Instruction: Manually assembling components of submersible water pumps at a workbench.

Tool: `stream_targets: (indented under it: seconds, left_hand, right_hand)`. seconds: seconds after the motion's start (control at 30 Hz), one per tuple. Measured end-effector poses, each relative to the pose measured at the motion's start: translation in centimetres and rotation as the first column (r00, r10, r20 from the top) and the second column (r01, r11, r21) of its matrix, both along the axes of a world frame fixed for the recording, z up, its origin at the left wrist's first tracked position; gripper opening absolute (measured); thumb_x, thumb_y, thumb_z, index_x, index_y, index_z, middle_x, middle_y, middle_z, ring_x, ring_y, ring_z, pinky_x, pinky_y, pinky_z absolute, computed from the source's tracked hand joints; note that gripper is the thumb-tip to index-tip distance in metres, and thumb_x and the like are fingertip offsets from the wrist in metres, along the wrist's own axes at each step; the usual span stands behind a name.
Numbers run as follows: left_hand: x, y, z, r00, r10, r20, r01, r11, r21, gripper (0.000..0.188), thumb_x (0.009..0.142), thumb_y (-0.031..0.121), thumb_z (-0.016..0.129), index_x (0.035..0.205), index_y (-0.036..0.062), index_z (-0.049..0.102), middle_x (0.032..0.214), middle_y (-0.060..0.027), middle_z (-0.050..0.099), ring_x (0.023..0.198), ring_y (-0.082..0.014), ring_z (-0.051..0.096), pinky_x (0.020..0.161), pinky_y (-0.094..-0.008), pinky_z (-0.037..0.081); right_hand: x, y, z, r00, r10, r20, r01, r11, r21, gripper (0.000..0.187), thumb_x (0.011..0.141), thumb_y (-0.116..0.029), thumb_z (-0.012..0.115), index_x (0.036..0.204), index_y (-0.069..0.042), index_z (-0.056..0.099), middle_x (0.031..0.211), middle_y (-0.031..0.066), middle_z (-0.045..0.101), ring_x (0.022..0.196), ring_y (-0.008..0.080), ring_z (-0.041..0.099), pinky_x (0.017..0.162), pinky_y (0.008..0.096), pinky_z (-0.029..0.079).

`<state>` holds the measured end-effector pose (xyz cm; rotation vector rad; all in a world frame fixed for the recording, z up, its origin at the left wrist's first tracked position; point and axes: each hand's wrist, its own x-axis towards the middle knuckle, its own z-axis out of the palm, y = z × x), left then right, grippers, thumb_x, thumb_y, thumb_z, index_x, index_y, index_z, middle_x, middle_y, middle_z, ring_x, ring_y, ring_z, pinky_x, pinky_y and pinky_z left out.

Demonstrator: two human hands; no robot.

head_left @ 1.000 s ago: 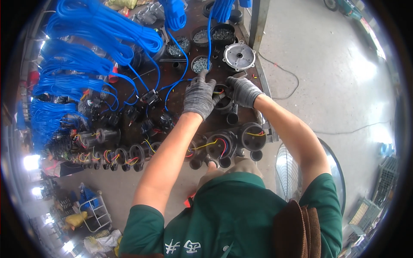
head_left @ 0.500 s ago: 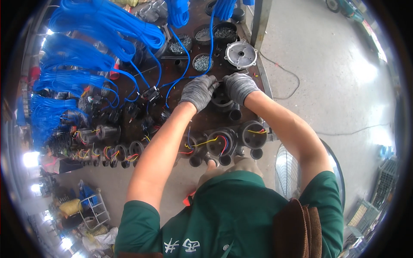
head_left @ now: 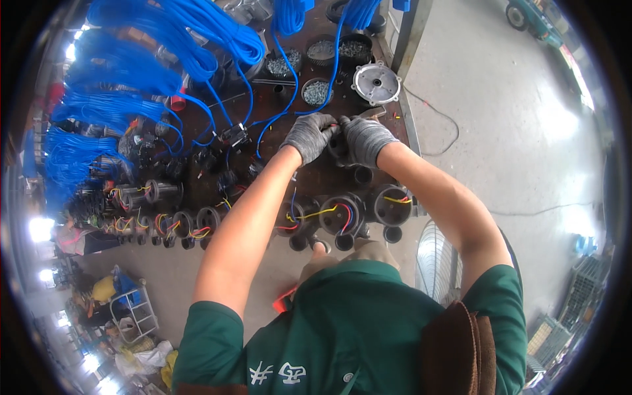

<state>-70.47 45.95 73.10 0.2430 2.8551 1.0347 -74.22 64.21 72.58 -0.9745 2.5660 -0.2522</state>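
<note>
Both hands wear grey knitted gloves and meet over a black round motor housing (head_left: pixel 338 150), which they partly cover. My left hand (head_left: pixel 309 137) is closed, with a bit of red wire (head_left: pixel 334 125) showing at its fingertips. Close beside it, my right hand (head_left: pixel 368 139) has its fingers curled together; what they grip is hidden. A small metallic piece (head_left: pixel 374 113) lies just beyond the right knuckles, and I cannot tell if it is held. Below the hands, a black pipe stub (head_left: pixel 363 174) sticks out from the housing toward me.
More black housings (head_left: pixel 342 212) with coloured wires line the near table edge. Coiled blue cables (head_left: pixel 217 33) fill the left. Bowls of screws (head_left: pixel 316 93) and a silver round cover (head_left: pixel 376 83) sit farther back. A metal post (head_left: pixel 411 39) rises at the right; a fan (head_left: pixel 436 260) stands below.
The view has shifted slightly. My hands have turned over the housing and cover more of it; the right hand has come lower across it, and red now shows at the left fingertips.
</note>
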Motion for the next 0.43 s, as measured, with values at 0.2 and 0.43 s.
stream_targets:
  seconds: [0.2,0.43]
  left_hand:
    - [0.2,0.4,1.3,0.971,-0.079,0.224,0.091,0.995,-0.042,0.039,0.092,0.023,0.072,0.125,0.0029,0.066,0.117,-0.0201,0.071,0.114,-0.0353,0.067,0.099,-0.0406,0.051]
    - [4.5,1.0,18.3,0.913,-0.190,0.361,0.370,0.758,-0.538,0.048,0.096,0.047,0.066,0.126,0.0086,0.066,0.138,-0.0168,0.059,0.134,-0.0329,0.051,0.113,-0.0434,0.041]
  right_hand:
    - [0.2,-0.7,0.1,0.995,-0.057,0.078,0.052,0.997,0.062,0.098,0.070,-0.053,0.083,0.142,0.002,0.045,0.126,0.0265,0.064,0.117,0.0411,0.065,0.101,0.0515,0.051]
    - [-1.7,1.9,-1.7,1.000,0.014,-0.001,-0.014,0.953,-0.304,0.109,0.078,-0.052,0.081,0.156,0.002,0.029,0.143,0.0289,0.052,0.132,0.0424,0.054,0.111,0.0449,0.046]
